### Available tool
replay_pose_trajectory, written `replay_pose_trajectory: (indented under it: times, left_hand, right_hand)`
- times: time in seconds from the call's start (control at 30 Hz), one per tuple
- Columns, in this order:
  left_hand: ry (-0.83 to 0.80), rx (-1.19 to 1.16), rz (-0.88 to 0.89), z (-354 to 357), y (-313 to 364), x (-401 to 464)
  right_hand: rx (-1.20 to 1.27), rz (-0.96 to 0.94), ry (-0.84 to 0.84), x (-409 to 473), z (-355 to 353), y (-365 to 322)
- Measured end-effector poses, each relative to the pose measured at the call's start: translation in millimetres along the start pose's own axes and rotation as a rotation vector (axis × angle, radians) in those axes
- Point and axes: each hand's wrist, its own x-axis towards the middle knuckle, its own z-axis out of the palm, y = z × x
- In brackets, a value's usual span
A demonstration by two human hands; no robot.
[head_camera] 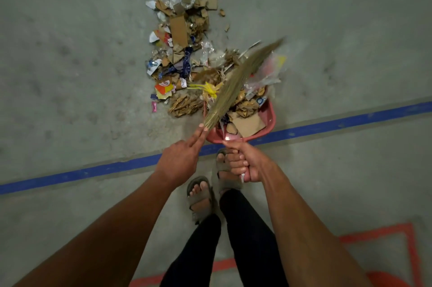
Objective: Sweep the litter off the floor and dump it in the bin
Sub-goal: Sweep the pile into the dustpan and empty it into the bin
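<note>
The litter [181, 53] is lying in a long heap on the grey floor [70, 41], left of centre and running away from the person: cardboard scraps, clear plastic, printed wrappers and a yellow strip. A small pink scrap is lying just beside the near left edge of the heap.

The left hand [178, 162] is reaching forward over the blue line [93, 170] painted across the floor. Its grip is closed round the base of the broom [233, 88], with 2 fingers stretched straight along the bristle bundle and the rest curled under it. The broom is slanting up and to the right, its bristles lying across the near end of the heap and over the dustpan [268, 120]; the tips are blurred.

The dustpan, red, is sitting on the floor just beyond the blue line, touching the near right end of the heap. It is already holding cardboard pieces and crumpled plastic.

The right hand [243, 165] is wrapping a tight grip round the dustpan's handle, fingers curled fully about it.

Below the hands, 2 sandalled feet [210, 188] and dark trousers are showing. A red line [409, 247] is marking the floor at lower right, with an orange shape at the bottom edge that I cannot identify.
</note>
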Motion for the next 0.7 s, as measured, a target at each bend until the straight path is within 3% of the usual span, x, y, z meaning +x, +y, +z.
replay_pose_trajectory:
  times: [0.37,0.7]
  left_hand:
    - [-0.067,0.147,0.034,-170.9,59.8,-102.7]
    - [-0.045,0.17,0.124,-257.1,108.5,-190.5]
  right_hand:
    - [-0.078,0.038,-0.146,-155.9,67.0,23.6]
    - [-0.122,-0.065,-0.073,-301.0,113.9,80.6]
